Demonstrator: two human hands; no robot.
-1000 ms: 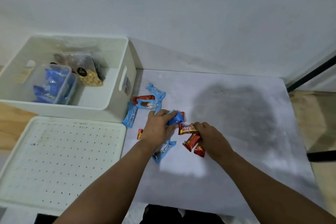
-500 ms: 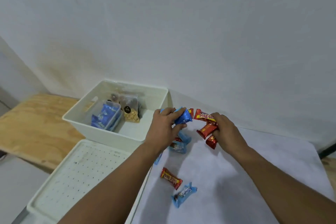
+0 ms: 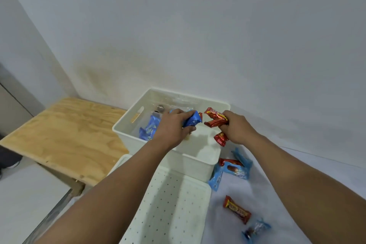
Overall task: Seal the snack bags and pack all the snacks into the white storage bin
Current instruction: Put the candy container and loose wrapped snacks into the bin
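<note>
- Snacks, small wrapped bars, sit in both my hands above the white storage bin [image 3: 126, 136] at mid frame; I judge them light, crinkly and slick, best pinched across the middle instead of by the twisted ends.
- Plywood board [image 3: 65, 136] at the left edge lies beside the bin.
- Blue packs [image 3: 149, 130] already lie inside the bin, left of my hands.
- My left hand [image 3: 170, 128] has its grip closed round a blue bar [image 3: 191, 119] over the bin.
- My right hand [image 3: 236, 129] grips several red bars [image 3: 215, 120], one hanging low; a loose bundle could slip.
- White perforated lid [image 3: 178, 204] lies flat below the bin, at lower centre.
- Loose bars [image 3: 236, 211] are scattered on the pale desk [image 3: 297, 194] at lower right, near the bin's corner.
- White wall fills the upper frame.
</note>
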